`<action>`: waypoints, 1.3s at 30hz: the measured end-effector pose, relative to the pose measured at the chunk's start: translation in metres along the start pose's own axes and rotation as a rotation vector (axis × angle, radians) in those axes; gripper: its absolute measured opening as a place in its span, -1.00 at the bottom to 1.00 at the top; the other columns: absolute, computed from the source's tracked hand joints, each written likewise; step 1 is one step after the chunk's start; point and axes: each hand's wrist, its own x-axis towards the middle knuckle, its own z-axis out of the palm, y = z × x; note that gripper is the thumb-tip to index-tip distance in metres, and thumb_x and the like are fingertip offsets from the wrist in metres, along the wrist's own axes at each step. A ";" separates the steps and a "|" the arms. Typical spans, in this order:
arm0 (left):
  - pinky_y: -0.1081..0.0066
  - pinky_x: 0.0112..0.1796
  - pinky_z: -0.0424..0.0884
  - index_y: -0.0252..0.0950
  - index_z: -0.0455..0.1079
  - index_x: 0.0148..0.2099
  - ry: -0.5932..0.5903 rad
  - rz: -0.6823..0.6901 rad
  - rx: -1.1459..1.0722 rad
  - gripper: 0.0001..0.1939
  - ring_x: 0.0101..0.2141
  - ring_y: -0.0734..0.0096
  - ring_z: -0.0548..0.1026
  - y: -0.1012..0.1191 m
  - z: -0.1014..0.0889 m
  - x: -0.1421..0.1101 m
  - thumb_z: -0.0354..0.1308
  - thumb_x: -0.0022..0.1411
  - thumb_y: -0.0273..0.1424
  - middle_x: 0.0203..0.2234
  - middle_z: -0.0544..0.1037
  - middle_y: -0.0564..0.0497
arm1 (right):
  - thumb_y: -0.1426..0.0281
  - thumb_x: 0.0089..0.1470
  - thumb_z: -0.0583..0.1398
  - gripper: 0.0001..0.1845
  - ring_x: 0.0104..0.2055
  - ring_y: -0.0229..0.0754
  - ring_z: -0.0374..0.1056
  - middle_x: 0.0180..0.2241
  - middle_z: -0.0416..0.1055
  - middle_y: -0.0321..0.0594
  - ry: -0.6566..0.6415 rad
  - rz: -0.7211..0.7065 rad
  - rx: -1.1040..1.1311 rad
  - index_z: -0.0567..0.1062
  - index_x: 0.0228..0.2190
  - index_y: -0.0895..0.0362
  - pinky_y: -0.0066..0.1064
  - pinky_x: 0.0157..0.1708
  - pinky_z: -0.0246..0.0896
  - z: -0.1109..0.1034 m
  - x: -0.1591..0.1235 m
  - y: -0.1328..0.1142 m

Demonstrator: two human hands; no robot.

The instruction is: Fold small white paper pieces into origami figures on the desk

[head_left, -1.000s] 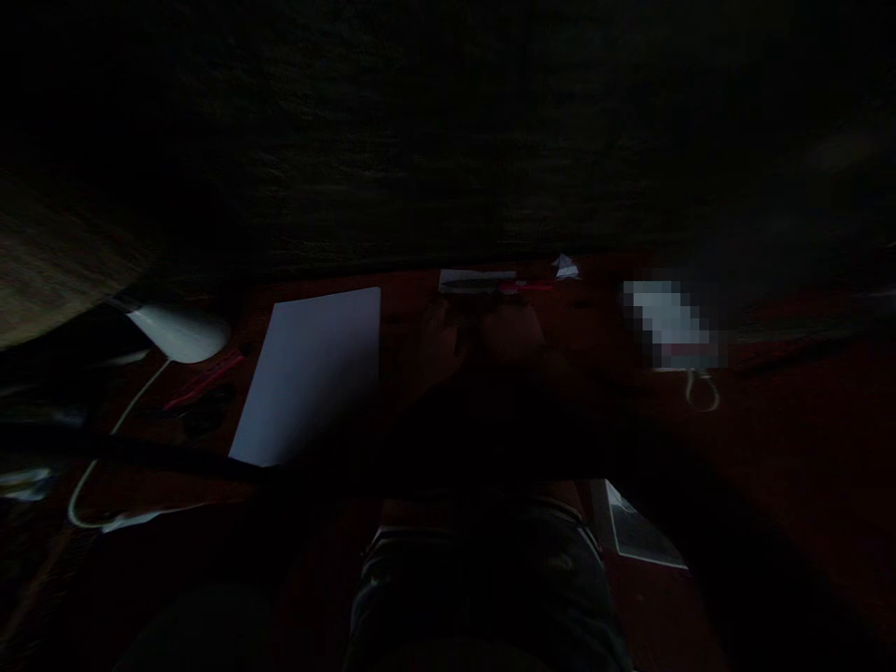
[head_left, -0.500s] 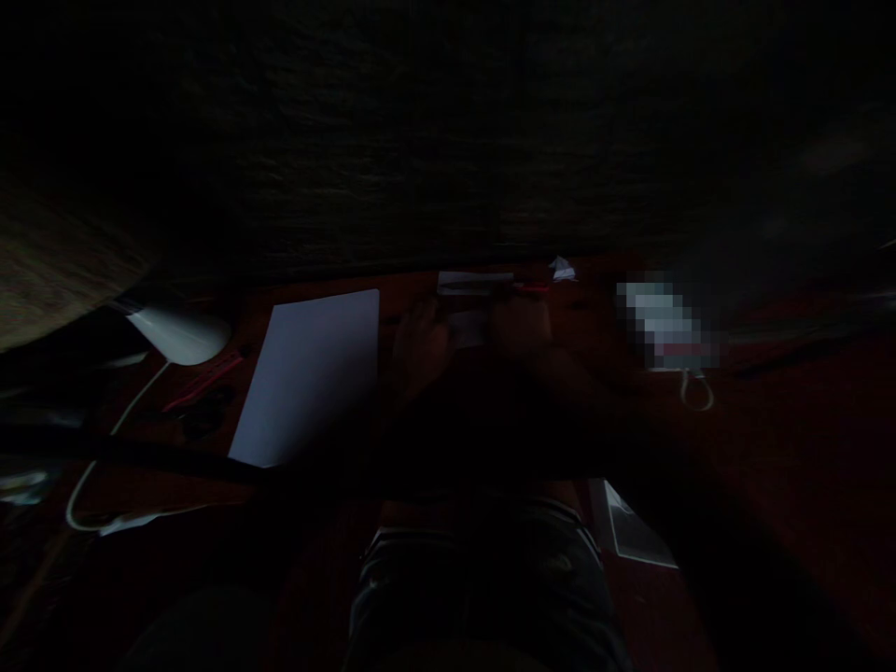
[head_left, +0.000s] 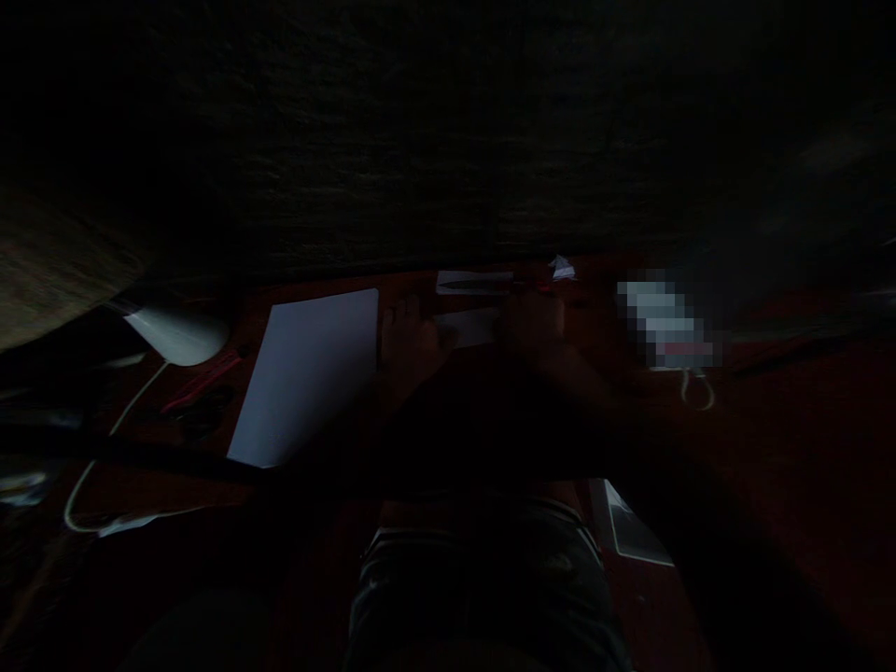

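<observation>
In dim light, a small white piece of paper [head_left: 476,329] lies stretched between my two hands. My left hand [head_left: 413,336] is at its left end, with the thumb over the edge and the fingers bent. At the right end, my right hand [head_left: 533,319] is closed on the paper, its fingertips hard to make out. Just beyond them rests a white paper strip [head_left: 448,288] with a dark, narrow blade-like thing [head_left: 476,283] across it. A reddish part, perhaps its handle, shows by my right hand.
A large white sheet [head_left: 315,364] lies left of my hands. Farther left are a white lamp-like shade [head_left: 182,336] with a cord and a red item [head_left: 203,381]. Crumpled paper [head_left: 562,269] sits at the back. On the right is a blurred-out object [head_left: 665,322] with a loop.
My hands have moved slightly apart, the left one leftward and the right one rightward. More of the small paper shows between them. The blade-like thing and the large sheet stay put.
</observation>
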 end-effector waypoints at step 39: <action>0.09 0.22 0.41 -0.43 0.44 0.13 0.032 0.200 -0.223 -0.67 0.16 -0.01 0.45 0.009 0.018 0.009 0.05 0.38 -0.49 0.13 0.45 -0.32 | 0.39 0.36 0.07 -0.55 0.26 0.12 0.32 0.27 0.40 0.11 0.047 -0.449 0.197 0.51 0.17 0.23 -0.16 0.14 0.34 0.024 0.003 -0.009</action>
